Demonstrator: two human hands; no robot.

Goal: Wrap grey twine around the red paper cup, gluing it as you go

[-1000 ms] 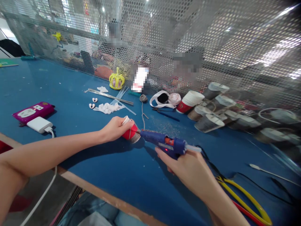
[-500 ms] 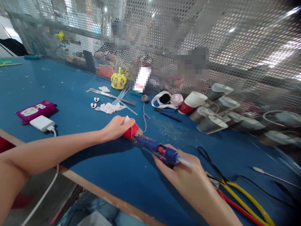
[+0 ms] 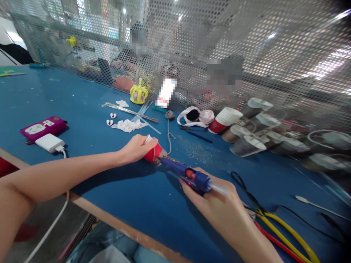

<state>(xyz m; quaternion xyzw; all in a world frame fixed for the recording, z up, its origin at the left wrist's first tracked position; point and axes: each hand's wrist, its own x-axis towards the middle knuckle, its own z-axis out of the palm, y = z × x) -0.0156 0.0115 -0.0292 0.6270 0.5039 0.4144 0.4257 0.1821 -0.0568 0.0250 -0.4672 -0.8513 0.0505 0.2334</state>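
My left hand (image 3: 137,148) is closed around a red paper cup (image 3: 152,153), which lies tilted with its white rim toward my thumb. Grey cord (image 3: 169,140) runs from the cup's far end to a small ball of cord (image 3: 170,115). In my right hand (image 3: 214,193) is a blue hot glue gun (image 3: 185,171), a clear glue stick (image 3: 219,188) poking out of its back. Its nozzle is at the cup's base end; whether it touches cannot be told. A small red light glows on the gun.
A purple power strip (image 3: 44,128) with a white charger (image 3: 50,142) lies left. Behind the cup are crumpled tissue (image 3: 128,125), glue sticks and a yellow crown (image 3: 139,94). Stacked cups (image 3: 229,115) and grey-wrapped cups (image 3: 248,144) stand right. Yellow-and-red-handled pliers (image 3: 287,233) lie by my right wrist.
Both hands hold nearly the same pose. The view has shifted very slightly, and the glue gun's nozzle stays at the cup's end.
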